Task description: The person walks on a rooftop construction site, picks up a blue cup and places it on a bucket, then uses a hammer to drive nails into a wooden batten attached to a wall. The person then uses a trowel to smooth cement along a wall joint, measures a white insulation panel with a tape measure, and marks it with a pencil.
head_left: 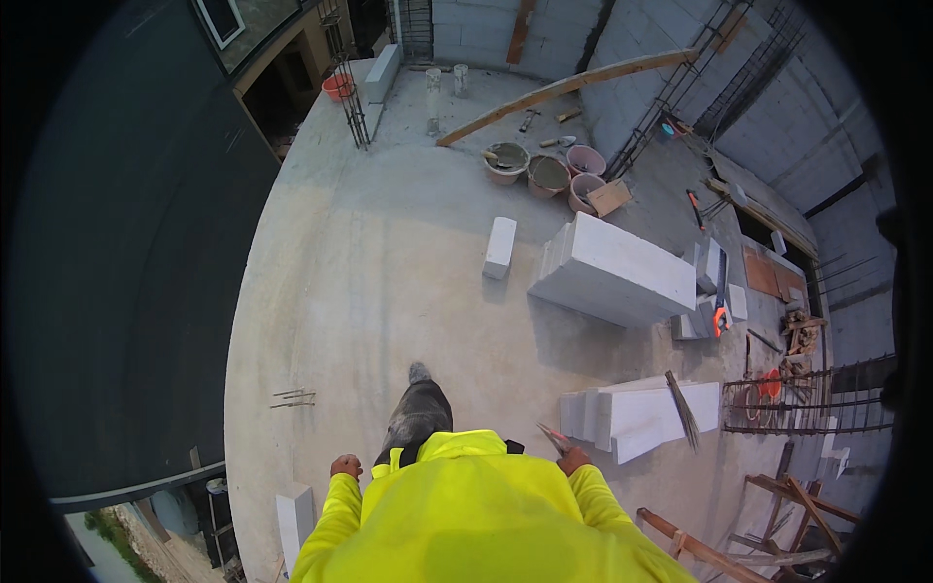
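My left hand [346, 467] is curled closed beside my yellow-sleeved body, with no object showing in it; a pale block [295, 525] stands just below it. My right hand [573, 461] grips a red-and-silver hand tool [552, 436], possibly pliers, pointing forward and left. To its right lies a group of white blocks [646, 423] with thin rods [681, 410] leaning on them. My dark-trousered leg and grey shoe [419, 373] show ahead on the concrete.
Ahead are stacked blocks [612, 272], a single block [501, 243], mortar buckets [549, 173], a slanted plank [569, 87] and an orange-handled saw [720, 316]. The slab [243, 350] drops off along the left. Rebar cages [807, 398] and timber [802, 505] crowd the right.
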Motion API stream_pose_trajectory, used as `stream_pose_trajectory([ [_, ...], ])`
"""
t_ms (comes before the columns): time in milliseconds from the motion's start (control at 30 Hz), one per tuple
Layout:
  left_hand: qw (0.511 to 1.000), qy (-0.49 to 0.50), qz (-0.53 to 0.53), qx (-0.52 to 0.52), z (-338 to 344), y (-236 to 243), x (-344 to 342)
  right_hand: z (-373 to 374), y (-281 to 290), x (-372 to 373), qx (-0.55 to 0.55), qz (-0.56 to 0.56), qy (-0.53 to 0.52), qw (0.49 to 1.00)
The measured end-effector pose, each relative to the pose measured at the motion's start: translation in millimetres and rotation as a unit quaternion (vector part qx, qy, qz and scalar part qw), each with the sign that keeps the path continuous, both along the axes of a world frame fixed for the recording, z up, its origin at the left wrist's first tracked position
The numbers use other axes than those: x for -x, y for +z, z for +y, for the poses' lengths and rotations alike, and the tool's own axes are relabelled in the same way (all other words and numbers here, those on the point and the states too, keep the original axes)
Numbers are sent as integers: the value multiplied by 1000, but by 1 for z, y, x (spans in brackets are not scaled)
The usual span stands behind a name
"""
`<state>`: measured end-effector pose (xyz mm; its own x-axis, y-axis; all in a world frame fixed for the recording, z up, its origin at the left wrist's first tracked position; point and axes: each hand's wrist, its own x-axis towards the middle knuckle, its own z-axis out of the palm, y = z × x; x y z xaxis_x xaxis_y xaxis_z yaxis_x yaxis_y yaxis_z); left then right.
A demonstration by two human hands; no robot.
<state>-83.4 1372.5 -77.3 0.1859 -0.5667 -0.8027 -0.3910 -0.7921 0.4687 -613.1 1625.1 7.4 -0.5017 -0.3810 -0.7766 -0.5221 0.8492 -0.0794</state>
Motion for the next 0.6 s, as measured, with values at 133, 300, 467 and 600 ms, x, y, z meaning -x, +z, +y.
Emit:
stream_pose_trajectory([
  [133,941,-328,-78,15,-127,2,-14,-38,17,-15,-58,2,-168,984],
  [300,988,-148,-21,45,-305,10,52,-92,42,-12,16,13,-269,963],
  [467,969,-214,20,122,-435,38,167,-160,49,12,64,27,-285,956],
  [600,964,-228,49,127,-459,57,255,-210,43,68,73,-10,-339,938],
])
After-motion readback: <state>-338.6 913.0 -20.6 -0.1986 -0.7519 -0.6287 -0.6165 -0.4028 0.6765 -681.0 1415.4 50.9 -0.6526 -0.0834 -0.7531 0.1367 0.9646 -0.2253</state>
